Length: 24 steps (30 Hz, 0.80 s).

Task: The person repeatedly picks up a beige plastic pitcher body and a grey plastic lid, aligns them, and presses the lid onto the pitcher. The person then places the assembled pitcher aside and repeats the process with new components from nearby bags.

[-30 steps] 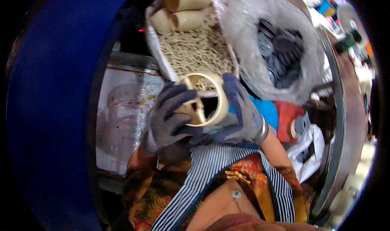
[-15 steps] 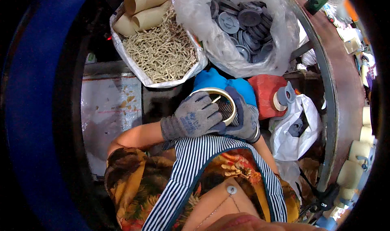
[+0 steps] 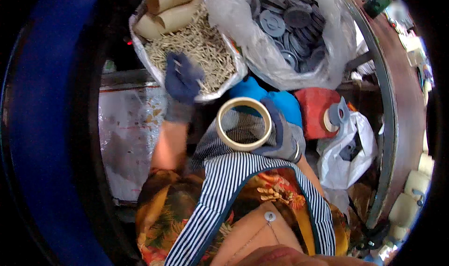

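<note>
My left hand (image 3: 183, 81), in a grey-and-dark glove, reaches to the near edge of a white sack (image 3: 233, 81) filled with small cream stick-like pieces (image 3: 215, 55). A pale piece or two shows against its fingers, but motion smears them and I cannot tell if they are gripped. In my gloved right hand (image 3: 286, 137) is a cream ring (image 3: 236, 146), wide and hollow, held by its right side above my lap. Its opening faces up, and the striped apron cloth (image 3: 208, 142) shows through it.
Cream tubes (image 3: 175, 18) lie atop the pieces. Beyond my lap, a clear plastic bag (image 3: 343, 36) holds grey round caps (image 3: 272, 23). To the right are a red container (image 3: 318, 111) with a grey cap, a white bag (image 3: 353, 158), and a metal-edged brown table (image 3: 404, 125).
My left hand has left the ring and moved up and left to the sack of pieces. The right hand still holds the ring, whose inside is now exposed.
</note>
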Tool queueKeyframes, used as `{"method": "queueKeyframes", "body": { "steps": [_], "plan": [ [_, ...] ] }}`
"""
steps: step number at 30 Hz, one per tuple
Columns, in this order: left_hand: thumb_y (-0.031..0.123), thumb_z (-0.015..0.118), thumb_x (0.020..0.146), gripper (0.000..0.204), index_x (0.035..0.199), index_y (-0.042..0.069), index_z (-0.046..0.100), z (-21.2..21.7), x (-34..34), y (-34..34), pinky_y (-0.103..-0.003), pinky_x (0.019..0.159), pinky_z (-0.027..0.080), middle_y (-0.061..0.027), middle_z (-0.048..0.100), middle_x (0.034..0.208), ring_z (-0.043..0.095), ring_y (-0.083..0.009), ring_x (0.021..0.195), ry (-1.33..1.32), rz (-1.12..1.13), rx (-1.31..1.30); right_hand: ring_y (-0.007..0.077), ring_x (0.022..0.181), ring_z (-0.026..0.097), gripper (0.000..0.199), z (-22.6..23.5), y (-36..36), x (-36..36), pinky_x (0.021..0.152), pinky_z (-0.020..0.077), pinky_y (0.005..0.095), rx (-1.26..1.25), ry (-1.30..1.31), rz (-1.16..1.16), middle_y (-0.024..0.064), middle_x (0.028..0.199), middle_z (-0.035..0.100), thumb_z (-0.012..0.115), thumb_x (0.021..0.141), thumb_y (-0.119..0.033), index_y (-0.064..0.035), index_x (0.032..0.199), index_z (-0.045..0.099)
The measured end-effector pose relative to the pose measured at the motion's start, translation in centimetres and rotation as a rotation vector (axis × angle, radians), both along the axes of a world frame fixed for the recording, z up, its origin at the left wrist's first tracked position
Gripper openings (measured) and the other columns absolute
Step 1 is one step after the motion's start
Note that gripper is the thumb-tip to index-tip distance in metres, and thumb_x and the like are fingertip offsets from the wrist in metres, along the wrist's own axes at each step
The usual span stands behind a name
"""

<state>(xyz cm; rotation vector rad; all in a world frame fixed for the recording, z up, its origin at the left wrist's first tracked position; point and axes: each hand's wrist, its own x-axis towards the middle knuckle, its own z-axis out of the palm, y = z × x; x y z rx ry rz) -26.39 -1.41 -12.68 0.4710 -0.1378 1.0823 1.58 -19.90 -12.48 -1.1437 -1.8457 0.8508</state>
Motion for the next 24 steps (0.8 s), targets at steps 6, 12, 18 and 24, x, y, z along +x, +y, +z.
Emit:
{"method": "queueKeyframes", "body": {
  "steps": [6, 12, 18, 24],
  "plan": [
    [0.035, 0.057, 0.096, 0.054, 0.138, 0.002, 0.047, 1.5, 1.1, 0.6, -0.045, 0.107, 0.038, -0.0212, 0.045, 0.144, 0.048, -0.0336, 0.129, 1.928, 0.830, 0.807, 0.0369, 0.129, 0.045, 0.112, 3.2, 0.6, 0.1, 0.108, 0.0368, 0.0452, 0.140, -0.092, -0.437, 0.0208, 0.143, 0.044, 0.090, 0.059, -0.041, 0.0001, 0.146, 0.032],
    [0.031, 0.046, 0.099, 0.045, 0.130, -0.001, 0.052, 4.8, 9.0, -7.8, -0.039, 0.101, 0.044, -0.0153, 0.060, 0.126, 0.058, -0.0251, 0.114, 1.275, 0.424, 0.666, 0.0307, 0.107, 0.058, 0.058, 4.0, -3.4, 5.0, 0.096, 0.0447, 0.0403, -0.079, 0.387, -0.210, 0.0161, 0.117, 0.059, 0.072, 0.083, -0.023, -0.0027, 0.133, 0.053],
    [0.037, 0.042, 0.098, 0.045, 0.112, 0.000, 0.062, 6.5, 11.8, -7.3, -0.036, 0.096, 0.046, -0.0139, 0.065, 0.114, 0.062, -0.0231, 0.105, 1.044, -0.062, 0.646, 0.0387, 0.102, 0.061, 0.051, -8.3, -7.7, 21.8, 0.086, 0.0477, 0.0457, -0.063, -0.847, -1.328, 0.0213, 0.109, 0.063, 0.069, 0.087, -0.038, 0.0005, 0.119, 0.058],
    [0.044, 0.030, 0.106, 0.055, 0.105, 0.001, 0.065, -0.9, 16.0, -6.5, -0.031, 0.085, 0.051, -0.0084, 0.069, 0.099, 0.063, -0.0145, 0.091, 0.819, -0.376, 0.132, 0.0210, 0.084, 0.064, 0.037, -4.3, -4.8, 22.2, 0.071, 0.0512, 0.0333, 0.057, -0.007, -1.184, 0.0092, 0.099, 0.066, 0.060, 0.095, -0.031, -0.0018, 0.118, 0.054]
  ]
}}
